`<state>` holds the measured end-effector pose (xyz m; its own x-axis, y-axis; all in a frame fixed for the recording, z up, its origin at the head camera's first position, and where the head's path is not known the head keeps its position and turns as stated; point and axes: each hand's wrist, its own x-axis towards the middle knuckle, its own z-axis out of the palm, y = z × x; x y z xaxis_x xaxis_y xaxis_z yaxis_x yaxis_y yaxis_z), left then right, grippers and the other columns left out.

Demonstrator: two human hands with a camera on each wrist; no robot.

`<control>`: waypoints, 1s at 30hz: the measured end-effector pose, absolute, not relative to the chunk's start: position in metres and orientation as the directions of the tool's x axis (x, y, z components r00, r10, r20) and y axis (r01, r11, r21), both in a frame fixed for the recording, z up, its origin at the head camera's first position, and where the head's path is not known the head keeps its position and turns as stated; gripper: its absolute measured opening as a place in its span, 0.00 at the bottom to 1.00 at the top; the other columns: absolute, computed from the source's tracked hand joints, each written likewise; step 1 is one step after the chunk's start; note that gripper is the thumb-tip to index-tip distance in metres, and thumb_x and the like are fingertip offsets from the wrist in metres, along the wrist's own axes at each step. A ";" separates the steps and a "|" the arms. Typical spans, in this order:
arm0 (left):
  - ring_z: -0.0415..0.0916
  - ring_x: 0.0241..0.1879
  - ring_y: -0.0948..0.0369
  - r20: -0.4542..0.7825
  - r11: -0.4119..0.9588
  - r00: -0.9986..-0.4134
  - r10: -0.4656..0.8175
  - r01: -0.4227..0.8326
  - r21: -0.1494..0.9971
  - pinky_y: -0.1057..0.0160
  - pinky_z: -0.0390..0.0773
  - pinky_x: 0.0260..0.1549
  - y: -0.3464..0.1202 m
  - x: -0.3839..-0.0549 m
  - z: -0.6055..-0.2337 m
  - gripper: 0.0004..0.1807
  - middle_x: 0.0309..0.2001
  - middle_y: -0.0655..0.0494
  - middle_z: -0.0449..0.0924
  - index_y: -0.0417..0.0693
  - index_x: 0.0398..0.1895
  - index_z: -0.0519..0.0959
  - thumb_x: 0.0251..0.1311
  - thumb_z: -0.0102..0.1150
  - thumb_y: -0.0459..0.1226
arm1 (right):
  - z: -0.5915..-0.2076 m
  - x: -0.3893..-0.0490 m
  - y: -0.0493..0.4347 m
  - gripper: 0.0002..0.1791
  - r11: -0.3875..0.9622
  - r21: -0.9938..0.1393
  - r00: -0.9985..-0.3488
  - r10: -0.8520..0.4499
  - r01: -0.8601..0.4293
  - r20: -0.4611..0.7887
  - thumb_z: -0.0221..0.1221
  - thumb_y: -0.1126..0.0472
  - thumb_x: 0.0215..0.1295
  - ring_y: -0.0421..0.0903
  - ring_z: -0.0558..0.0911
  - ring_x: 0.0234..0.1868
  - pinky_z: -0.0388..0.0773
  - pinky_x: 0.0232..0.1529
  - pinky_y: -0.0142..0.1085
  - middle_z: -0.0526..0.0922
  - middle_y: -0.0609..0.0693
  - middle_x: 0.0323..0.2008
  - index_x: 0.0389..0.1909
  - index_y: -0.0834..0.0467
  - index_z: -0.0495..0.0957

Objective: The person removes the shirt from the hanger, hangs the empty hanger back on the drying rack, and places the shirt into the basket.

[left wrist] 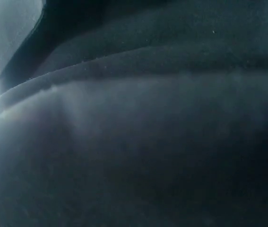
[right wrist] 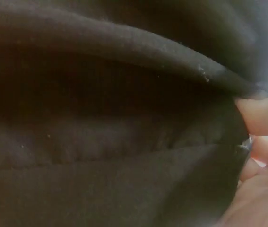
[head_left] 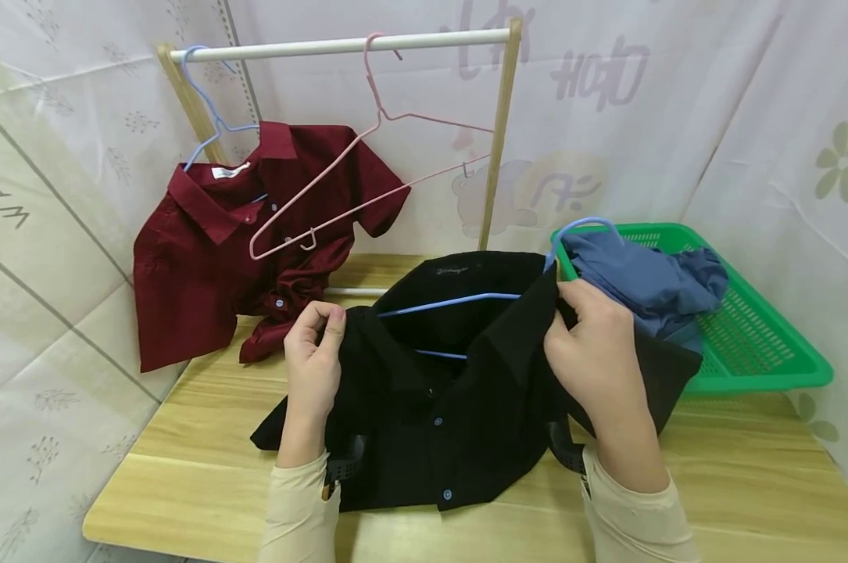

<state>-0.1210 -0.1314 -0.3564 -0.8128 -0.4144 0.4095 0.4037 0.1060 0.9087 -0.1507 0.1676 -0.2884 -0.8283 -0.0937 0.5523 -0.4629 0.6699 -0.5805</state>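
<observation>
- Left hand (head_left: 314,356): its grip is closed down to a pinch, thumb against fingers, on the near-left shoulder of the black shirt (head_left: 388,438), which lies on and above the surface (head_left: 184,469).
- Right hand (head_left: 595,340): its grip is likewise narrowed, thumb and fingers taking cloth at the shirt's right, by the collar. Whether it also has hold of the plastic underneath, I cannot tell. Pinching both sides probably keeps the neck spread.
- Blue hanger (head_left: 455,303): inside the black shirt, bars showing through the neck. Its hook rises beyond the collar at the right, likely left outside the cloth so it can bear on a rail.
- Green basket (head_left: 768,336): right of the black shirt and a little beyond, apparently to contain the blue cloth (head_left: 627,274) heaped inside.
- Pink hanger (head_left: 339,148): beyond the black shirt, hanging bare from the rack's white rail (head_left: 431,41).
- Maroon shirt (head_left: 198,274): beyond and left of the black shirt, suspended from that rail by a second blue hanger (head_left: 216,117), seemingly lopsided because the cloth sits unevenly.
</observation>
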 end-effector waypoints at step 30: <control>0.76 0.23 0.71 0.076 -0.219 -0.969 -0.233 0.129 0.967 0.72 0.78 0.24 -0.160 -0.116 -0.352 0.18 0.24 0.65 0.80 0.56 0.30 0.84 0.79 0.51 0.31 | -0.278 -0.153 0.197 0.06 0.342 -0.765 -0.818 -0.018 -0.546 0.575 0.66 0.76 0.65 0.37 0.77 0.27 0.71 0.27 0.26 0.87 0.33 0.30 0.37 0.66 0.89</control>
<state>-0.1164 -0.1604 -0.3516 -0.9695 -0.2330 0.0762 0.1286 -0.2189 0.9672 -0.1526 0.1967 -0.2776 -0.8176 -0.0176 0.5755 -0.5457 0.3424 -0.7649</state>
